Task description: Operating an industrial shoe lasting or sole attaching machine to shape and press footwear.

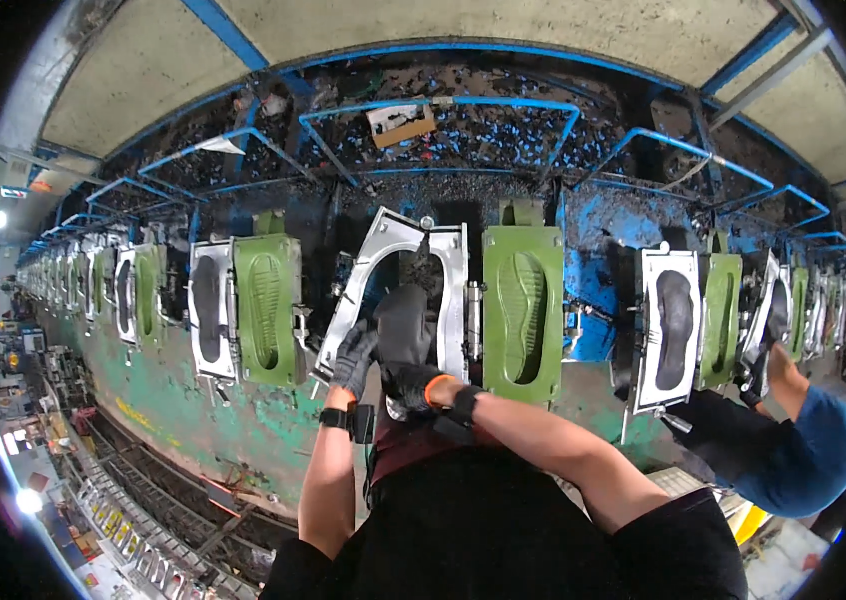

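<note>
In front of me a silver mould frame [454, 290] stands with its left half swung apart at an angle. Between the halves sits a dark shoe upper [404, 318], apparently on a last, toe end pointing away. My left hand [353, 362], in a dark grey glove, lies along the shoe's left side by the frame's lower left end, fingers stretched out. At the near end of the shoe, my right hand [409, 386], in a black glove with an orange cuff, has its fingers curled around it; the fingertips are partly hidden. A green mould plate [550, 300] with a sole-shaped hollow adjoins the frame on the right.
More silver and green moulds, such as a green plate [268, 310] on the left and a silver frame [671, 320] on the right, line both sides. Blue rails [443, 102] run behind, with black scraps and an open carton [403, 128]. A co-worker [793, 450] stands at right.
</note>
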Available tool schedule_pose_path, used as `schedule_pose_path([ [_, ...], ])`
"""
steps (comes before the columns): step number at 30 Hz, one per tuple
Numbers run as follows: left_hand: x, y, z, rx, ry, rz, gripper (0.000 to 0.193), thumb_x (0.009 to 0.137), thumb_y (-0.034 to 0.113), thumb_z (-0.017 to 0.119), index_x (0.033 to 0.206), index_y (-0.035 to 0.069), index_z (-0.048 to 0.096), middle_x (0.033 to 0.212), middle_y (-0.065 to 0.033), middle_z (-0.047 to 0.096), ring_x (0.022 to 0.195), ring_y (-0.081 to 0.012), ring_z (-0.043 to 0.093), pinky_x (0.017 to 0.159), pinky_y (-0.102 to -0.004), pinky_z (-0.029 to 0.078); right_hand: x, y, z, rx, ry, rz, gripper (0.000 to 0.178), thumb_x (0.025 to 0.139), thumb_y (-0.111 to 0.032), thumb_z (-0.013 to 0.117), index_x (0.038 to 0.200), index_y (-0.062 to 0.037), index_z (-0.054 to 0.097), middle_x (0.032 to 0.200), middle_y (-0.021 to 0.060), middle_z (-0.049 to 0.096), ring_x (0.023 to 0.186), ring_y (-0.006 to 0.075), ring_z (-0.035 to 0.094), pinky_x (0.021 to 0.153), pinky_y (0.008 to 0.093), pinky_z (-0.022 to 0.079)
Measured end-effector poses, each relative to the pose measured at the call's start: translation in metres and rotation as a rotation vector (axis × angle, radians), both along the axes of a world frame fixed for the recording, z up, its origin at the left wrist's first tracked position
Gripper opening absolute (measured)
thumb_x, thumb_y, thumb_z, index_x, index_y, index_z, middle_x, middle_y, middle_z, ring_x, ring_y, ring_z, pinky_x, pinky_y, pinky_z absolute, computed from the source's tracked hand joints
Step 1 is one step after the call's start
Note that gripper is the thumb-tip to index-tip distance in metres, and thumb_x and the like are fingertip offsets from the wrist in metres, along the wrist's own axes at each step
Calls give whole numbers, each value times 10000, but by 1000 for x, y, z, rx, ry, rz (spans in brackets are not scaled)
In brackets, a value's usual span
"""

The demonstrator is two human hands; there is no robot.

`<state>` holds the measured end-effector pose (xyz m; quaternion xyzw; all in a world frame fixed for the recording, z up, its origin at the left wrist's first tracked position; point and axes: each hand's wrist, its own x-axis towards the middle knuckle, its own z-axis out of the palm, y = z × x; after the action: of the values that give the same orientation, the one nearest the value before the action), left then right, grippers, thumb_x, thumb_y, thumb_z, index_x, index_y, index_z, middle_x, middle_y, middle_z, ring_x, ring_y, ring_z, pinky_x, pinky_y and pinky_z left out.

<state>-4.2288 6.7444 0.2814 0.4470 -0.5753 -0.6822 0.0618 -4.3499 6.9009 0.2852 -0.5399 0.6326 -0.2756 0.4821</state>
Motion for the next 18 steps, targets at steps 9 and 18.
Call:
schedule_pose_path([
  [9, -78, -1, -85, 25, 30, 55, 449, 990, 402, 696, 1165, -9, 735, 1113, -102, 754, 1015, -207, 668, 954, -353, 514, -37, -5, 14, 242, 470, -980, 364, 945, -355, 655, 1082, -20, 696, 967, 235, 730, 898, 437, 700, 793, 504, 565],
  [18, -150, 5, -46, -94, 218, -84, 340, 973, 232, 731, 1178, -38, 717, 1130, -131, 748, 1014, -206, 665, 980, -342, 511, -65, 13, -7, 133, 460, -1186, 287, 929, -334, 739, 924, -58, 658, 855, 224, 688, 849, 453, 666, 703, 500, 515],
])
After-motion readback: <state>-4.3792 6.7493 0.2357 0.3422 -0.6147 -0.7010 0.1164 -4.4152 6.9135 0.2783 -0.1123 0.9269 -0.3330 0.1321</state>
